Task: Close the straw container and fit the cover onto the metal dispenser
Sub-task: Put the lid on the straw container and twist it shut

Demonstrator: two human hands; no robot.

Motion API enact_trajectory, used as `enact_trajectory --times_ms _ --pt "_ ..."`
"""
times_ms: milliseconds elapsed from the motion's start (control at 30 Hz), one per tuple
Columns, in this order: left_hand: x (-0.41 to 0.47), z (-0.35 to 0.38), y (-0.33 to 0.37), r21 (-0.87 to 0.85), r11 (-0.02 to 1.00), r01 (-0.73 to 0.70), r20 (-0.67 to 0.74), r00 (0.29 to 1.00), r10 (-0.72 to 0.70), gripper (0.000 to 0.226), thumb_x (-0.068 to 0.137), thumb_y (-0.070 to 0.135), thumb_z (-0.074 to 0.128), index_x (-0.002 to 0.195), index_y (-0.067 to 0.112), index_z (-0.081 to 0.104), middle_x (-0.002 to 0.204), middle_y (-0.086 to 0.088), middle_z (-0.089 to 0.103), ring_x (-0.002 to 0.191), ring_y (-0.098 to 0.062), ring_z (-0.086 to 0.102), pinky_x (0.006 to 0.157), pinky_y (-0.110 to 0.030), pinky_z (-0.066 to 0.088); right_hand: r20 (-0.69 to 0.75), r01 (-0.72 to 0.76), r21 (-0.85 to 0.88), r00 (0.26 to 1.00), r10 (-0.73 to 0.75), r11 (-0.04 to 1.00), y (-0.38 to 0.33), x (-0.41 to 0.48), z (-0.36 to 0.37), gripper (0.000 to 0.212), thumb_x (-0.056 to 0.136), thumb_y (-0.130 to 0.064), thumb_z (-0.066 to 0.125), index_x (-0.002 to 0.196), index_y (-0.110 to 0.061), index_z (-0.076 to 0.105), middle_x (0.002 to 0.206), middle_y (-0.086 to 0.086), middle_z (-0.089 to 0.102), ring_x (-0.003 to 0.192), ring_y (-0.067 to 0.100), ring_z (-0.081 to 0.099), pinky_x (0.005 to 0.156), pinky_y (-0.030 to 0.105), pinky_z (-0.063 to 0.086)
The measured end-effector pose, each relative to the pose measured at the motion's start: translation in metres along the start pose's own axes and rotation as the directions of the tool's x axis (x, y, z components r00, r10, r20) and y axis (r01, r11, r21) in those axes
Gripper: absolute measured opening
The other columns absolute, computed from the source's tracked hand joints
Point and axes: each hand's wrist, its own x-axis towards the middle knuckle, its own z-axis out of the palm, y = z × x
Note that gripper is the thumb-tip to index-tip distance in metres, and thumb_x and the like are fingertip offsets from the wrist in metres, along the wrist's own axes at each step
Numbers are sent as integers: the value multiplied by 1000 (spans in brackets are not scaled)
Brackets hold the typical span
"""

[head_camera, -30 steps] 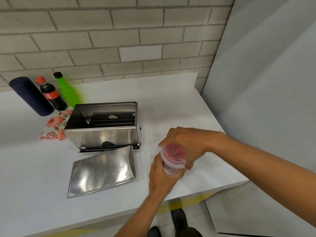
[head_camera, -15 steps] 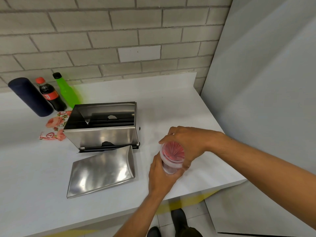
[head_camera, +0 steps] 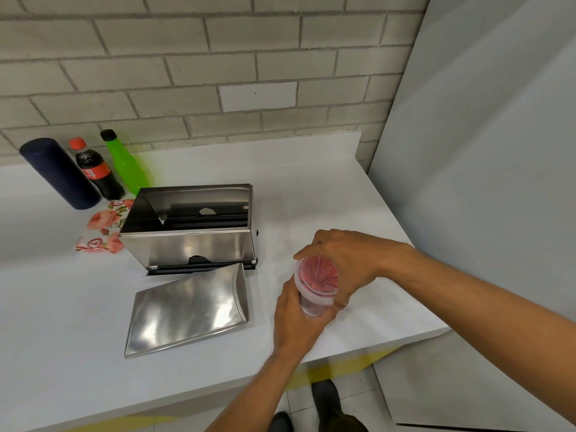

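Barely anything shifted: left hand [head_camera: 296, 319] stayed clamped round the clear plastic straw container [head_camera: 314, 289], right hand [head_camera: 339, 263] gripped its lid, seemingly unseated, right of the still-uncovered steel dispenser [head_camera: 190, 232].

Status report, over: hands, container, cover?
Left hand grips container; right hand on its lid. Cover flat beside open dispenser. Nothing blocking.

head cam | looks forward-down over white counter [head_camera: 78, 338] | brick wall [head_camera: 187, 73] behind | close
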Motion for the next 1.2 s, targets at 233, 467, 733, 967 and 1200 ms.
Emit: enact_trajectory --times_ms 233,467,733,967,1200 --pt "1 3 -7 37 999 -3 24 1000 2 86 63 71 87 133 38 48 117 21 59 106 -3 60 82 -27 58 -126 -103 78 986 112 992 0 -3 15 118 48 -67 86 153 -44 38 127 -6 50 116 19 55 84 29 52" --pt "1 1 -8 20 1000 -8 33 999 7 96 58 80 83 137 41 44 121 28 54 110 -1 57 84 -25 57 -53 -153 94 986 158 984 -7 -5 15 134 47 -62 93 159 -45 21 139 -2 42 129 21 47 98 35 52" --pt "2 2 -6 32 999 -4 21 1000 3 94 60 73 87 137 36 48 121 23 58 110 -2 58 87 -29 58 4 -58 18 998 58 998 -3 -5 3 123 52 -40 98 156 -47 32 144 -6 42 132 19 42 98 36 52" --pt "1 3 -9 82 996 -21 34 999 18 94 62 75 84 138 38 43 120 24 54 111 11 50 83 -12 48 -28 -51 -54 998 50 997 -3 -2 0 123 43 -56 95 152 -47 39 126 -4 51 116 18 52 89 37 56" --pt "2 4 -11 101 995 -18 36 999 14 95 61 83 79 136 37 44 117 24 53 104 6 53 79 -11 46 -34 -85 -54 996 83 995 -7 -4 -1 124 45 -57 95 154 -45 38 128 -3 50 119 21 52 93 39 56"
